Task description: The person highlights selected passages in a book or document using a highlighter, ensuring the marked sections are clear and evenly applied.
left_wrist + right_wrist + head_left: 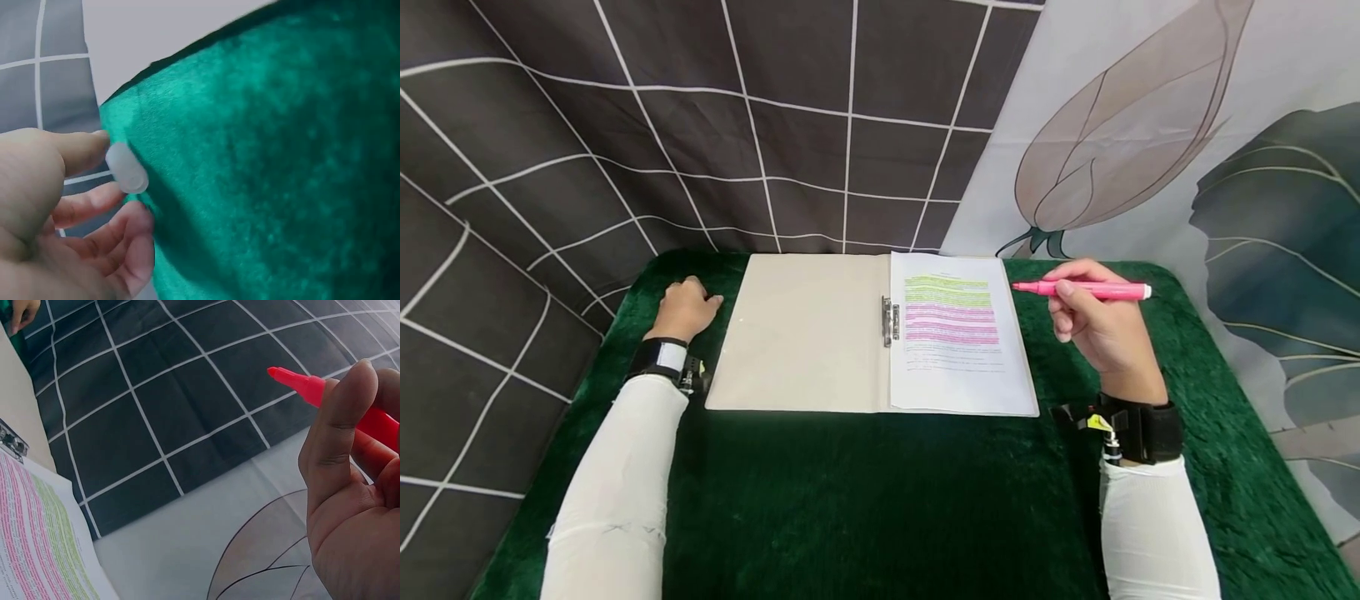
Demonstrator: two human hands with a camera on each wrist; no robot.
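Observation:
My right hand (1093, 321) holds a pink highlighter (1105, 290) just right of the papers, its uncapped tip pointing left. The right wrist view shows the highlighter (300, 382) pinched between thumb and fingers. Far to the left, my left hand (685, 308) is low over the green cloth beside the folder. In the left wrist view, its thumb and fingers pinch a small white cap (128, 169). An open cream folder (805, 333) lies between the hands. Clipped in its right half are printed sheets (955, 387), with green-yellow lines highlighted above pink ones; the lowest lines are unmarked.
A metal clip (890, 322) sits along the folder's spine. Green plush cloth (865, 492) covers the table. Behind it hangs a dark grid-patterned curtain (805, 142), with a pale leaf-patterned part (1120, 150) at right. Both wrists wear black camera straps.

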